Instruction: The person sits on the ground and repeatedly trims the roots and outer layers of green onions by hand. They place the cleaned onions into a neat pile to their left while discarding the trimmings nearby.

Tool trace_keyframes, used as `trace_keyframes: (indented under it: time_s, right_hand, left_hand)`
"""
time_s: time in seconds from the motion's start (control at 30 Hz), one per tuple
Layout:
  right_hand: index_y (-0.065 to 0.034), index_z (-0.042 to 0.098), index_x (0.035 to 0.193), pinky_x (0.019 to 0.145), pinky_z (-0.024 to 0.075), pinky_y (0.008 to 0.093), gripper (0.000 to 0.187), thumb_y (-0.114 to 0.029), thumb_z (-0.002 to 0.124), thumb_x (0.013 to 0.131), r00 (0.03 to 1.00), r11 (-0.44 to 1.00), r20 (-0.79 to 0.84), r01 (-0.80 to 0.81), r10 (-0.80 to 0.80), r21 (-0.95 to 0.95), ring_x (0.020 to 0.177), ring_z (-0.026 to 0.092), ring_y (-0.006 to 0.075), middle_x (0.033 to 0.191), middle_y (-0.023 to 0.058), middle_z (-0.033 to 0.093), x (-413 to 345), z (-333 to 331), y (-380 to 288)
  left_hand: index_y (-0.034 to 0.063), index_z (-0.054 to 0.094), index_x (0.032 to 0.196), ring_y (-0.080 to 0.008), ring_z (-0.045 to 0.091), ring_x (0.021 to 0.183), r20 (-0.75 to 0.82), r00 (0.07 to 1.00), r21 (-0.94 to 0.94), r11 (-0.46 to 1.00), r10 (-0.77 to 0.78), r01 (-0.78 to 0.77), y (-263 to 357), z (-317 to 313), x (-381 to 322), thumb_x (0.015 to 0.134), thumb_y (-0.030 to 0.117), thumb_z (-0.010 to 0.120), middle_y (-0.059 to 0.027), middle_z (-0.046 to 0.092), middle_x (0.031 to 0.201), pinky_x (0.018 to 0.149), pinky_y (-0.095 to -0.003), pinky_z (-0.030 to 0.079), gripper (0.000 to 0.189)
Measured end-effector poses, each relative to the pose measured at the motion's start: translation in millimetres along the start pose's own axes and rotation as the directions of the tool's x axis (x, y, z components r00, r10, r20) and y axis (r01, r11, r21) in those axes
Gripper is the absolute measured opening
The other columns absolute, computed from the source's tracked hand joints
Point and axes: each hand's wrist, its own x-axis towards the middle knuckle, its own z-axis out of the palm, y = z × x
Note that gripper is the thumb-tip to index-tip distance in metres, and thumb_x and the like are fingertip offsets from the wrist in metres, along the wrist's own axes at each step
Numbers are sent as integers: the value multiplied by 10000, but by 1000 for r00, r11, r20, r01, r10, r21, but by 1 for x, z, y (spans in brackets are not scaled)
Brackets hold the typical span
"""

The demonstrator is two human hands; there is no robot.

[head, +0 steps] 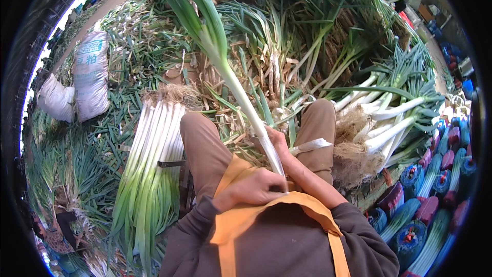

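A long green onion (246,104) slants across the middle, its broad leaves pointing away and its white end towards my lap. My right hand (276,142) grips the white shaft from behind; part of its fingers is hidden by the stalk. At the lower end, against the orange apron (246,219), my left hand (255,188) is curled with thumb and fingertips on the stalk, slightly blurred. A loose strip of pale peel (312,145) hangs by my right wrist. Left of my knee lies a neat row of clean white-stemmed onions (153,134), roots facing away.
More onions with hairy roots (384,134) are piled beyond my right knee. Bundles wrapped in blue and purple (411,234) fill the lower right. A printed white sack (92,77) stands at left. Untrimmed onions (276,54) and leaf scraps (127,69) cover the ground ahead.
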Motion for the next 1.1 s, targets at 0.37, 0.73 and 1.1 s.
trace_keyframes:
  time_s: [0.37, 0.73, 1.1]
  right_hand:
    - [-2, 597, 1204, 711, 478, 251, 398, -76, 730, 837, 930, 738, 250, 366, -270, -567, 807, 549, 85, 902, 27, 624, -5, 66, -58]
    - [-98, 724, 859, 686, 504, 393, 190, -24, 664, 695, 807, 88, 573, 587, -141, -805, 824, 641, 287, 825, 101, 673, 29, -24, -15]
    - [-86, 708, 997, 746, 520, 416, 352, 22, 573, 691, 768, -124, 244, 386, 592, -914, 882, 657, 325, 916, 191, 681, 61, -94, 5]
  left_hand:
    - [38, 538, 1203, -132, 593, 607, -719, 692, -429, 746, 60, -509, -5, -144, 24, 943, 327, 587, -49, 632, 715, 607, -293, 541, 391]
    - [49, 520, 924, -86, 468, 477, -970, 215, -5, 880, 110, -475, 67, -255, 11, 908, 167, 642, 9, 483, 604, 451, -244, 454, 171]
    - [13, 519, 958, -59, 415, 487, -942, 333, -184, 904, -49, -387, 104, -281, -7, 904, 122, 637, 15, 442, 635, 418, -214, 389, 169]
